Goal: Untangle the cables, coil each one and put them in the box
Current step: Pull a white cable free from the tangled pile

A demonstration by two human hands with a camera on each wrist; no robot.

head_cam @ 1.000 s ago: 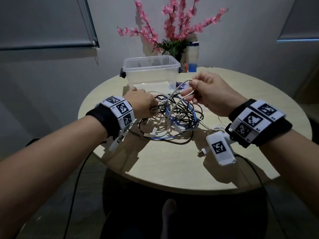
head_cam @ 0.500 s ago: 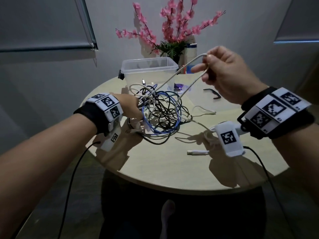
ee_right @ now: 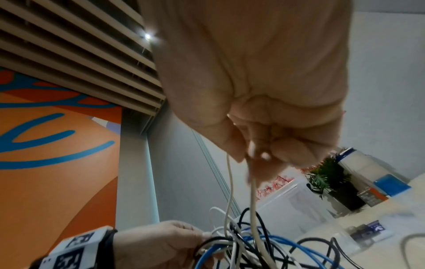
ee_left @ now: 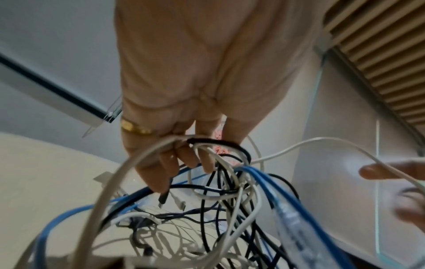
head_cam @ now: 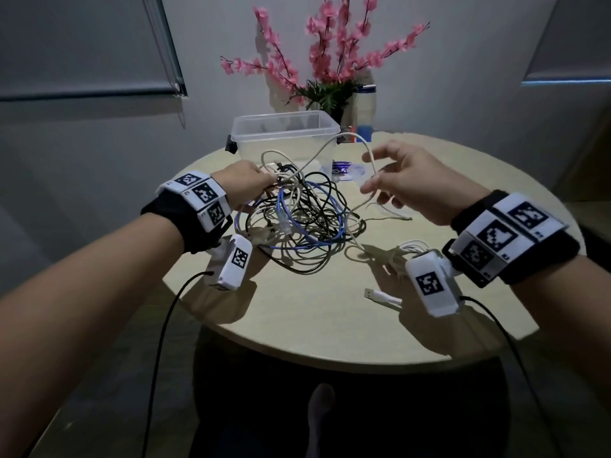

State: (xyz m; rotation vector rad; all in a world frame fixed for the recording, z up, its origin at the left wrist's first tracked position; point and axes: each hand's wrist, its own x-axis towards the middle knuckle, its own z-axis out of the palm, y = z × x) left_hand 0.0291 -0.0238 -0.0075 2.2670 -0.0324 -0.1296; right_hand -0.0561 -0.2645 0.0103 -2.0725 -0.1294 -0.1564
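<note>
A tangle of black, blue and white cables (head_cam: 304, 223) lies mid-table in front of the clear plastic box (head_cam: 284, 128). My left hand (head_cam: 253, 183) grips several strands at the tangle's left edge; the left wrist view shows its fingers (ee_left: 184, 158) curled round white and black strands. A white cable (head_cam: 325, 148) arches out of the tangle to my right hand (head_cam: 372, 173), which pinches it between thumb and fingers (ee_right: 251, 156). From there it drops to the table. The blue cable (ee_left: 271, 185) hangs in loops below my left hand.
A white USB plug (head_cam: 380, 295) lies loose near the table's front right. Behind the box stand a pot of pink flowers (head_cam: 330, 61) and a white bottle with a blue band (head_cam: 363, 107). A small blue packet (head_cam: 344, 168) lies right of the box. Table edge (head_cam: 330, 361) is close.
My right hand first lifted the white cable high to the right, then came back down towards the tangle, leaving a slack arch. The left hand kept its grip on the tangle.
</note>
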